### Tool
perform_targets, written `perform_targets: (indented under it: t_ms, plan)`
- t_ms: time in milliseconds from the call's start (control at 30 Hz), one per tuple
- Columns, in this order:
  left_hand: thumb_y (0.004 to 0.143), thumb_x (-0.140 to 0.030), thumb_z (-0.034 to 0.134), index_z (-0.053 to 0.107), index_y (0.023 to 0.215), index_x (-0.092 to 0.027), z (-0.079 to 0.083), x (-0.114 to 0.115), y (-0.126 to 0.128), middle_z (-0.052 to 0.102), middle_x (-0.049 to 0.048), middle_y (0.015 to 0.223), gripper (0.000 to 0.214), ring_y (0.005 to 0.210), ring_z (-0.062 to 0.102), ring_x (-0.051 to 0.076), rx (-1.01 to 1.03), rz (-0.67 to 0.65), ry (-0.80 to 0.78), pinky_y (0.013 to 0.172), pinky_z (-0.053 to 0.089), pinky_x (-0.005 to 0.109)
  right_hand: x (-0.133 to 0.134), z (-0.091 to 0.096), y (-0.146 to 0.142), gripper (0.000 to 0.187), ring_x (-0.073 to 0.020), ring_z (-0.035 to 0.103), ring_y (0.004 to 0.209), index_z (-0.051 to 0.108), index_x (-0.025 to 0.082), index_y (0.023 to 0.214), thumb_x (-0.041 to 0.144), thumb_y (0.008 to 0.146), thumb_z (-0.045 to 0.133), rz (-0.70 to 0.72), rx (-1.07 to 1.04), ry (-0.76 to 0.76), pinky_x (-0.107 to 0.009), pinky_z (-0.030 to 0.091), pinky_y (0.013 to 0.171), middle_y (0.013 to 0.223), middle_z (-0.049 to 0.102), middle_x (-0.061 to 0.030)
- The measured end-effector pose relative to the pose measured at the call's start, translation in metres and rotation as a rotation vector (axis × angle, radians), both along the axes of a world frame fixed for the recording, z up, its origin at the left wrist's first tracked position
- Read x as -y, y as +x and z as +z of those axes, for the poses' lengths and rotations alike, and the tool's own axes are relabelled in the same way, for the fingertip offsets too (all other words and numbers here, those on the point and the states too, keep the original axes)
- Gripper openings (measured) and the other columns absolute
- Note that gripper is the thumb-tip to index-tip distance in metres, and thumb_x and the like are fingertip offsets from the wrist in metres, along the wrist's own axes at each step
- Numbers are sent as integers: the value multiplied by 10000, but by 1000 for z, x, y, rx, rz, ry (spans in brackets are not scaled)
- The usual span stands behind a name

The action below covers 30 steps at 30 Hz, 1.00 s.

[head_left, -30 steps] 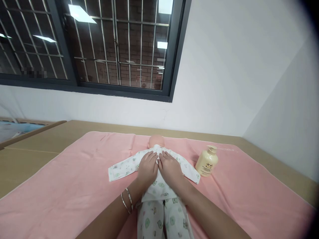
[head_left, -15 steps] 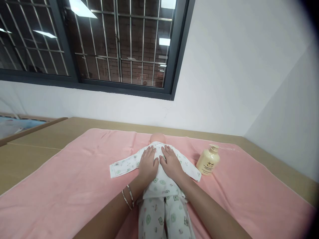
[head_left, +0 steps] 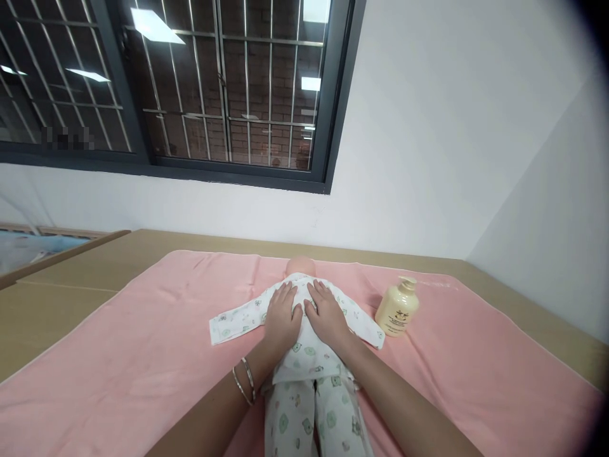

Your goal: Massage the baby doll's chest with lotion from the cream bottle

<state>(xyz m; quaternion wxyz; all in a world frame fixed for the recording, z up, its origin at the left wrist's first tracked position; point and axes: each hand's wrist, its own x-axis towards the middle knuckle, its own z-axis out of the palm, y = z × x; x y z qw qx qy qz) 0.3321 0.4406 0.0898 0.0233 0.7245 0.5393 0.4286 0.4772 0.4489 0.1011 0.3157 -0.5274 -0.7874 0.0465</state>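
A baby doll (head_left: 301, 266) lies stretched out on a pink cloth (head_left: 157, 343), its head toward the wall. It wears a white long-sleeved top (head_left: 309, 362) and white trousers (head_left: 291, 419), both printed with small green figures. Flat on the left side of the doll's upper body rests my left hand (head_left: 284, 317), fingers extended, two bangles on the wrist. My right hand (head_left: 328, 314) lies open on the other side of the upper body, the two thumbs almost meeting at the middle. Both sleeves spread outward; the cloth top covers the body beneath my palms.
A pale yellow pump bottle (head_left: 398, 307) stands just right of the doll's right-hand sleeve. The cloth covers a wooden table (head_left: 71, 292) set against a white wall (head_left: 404, 158). Above is a dark-framed barred window (head_left: 228, 174). Something light blue (head_left: 42, 244) lies beyond the left edge.
The view has shifted slightly, so the window and table edge sit a little lower. Both hands stay on the doll's upper body with hardly any movement.
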Motion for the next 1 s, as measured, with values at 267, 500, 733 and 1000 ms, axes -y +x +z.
perform_targets:
  t_ms: [267,500,733,1000]
  plan:
    - [862,-191,418,554,1277,-141,0,1,0,509,124,1398,440,1335,425,266,7,-2,5,1136,325,527,1,0,0,491,-249,207,1405,422,98,1428,300,981,403,-2,-14,-4,-423,175,1165,1499,304,-114]
    - [864,-185,406,553,1275,-122,1,1,0,510,131,1396,440,1335,425,259,-8,4,1,1142,320,512,0,-1,0,494,-240,209,1405,417,111,1433,303,978,397,-4,-17,-11,-418,169,1167,1503,296,-108]
    - [857,-185,419,558,1270,-159,0,1,1,525,106,1387,436,1327,436,247,4,9,21,1132,331,517,0,0,1,493,-236,211,1404,424,111,1428,310,977,392,-4,-21,-7,-418,179,1163,1501,303,-108]
    - [856,-190,419,559,1269,-160,0,0,0,519,105,1393,437,1328,434,255,7,1,20,1131,331,520,2,2,0,489,-248,219,1400,423,107,1427,303,980,380,-7,-1,-10,-430,188,1158,1497,312,-112]
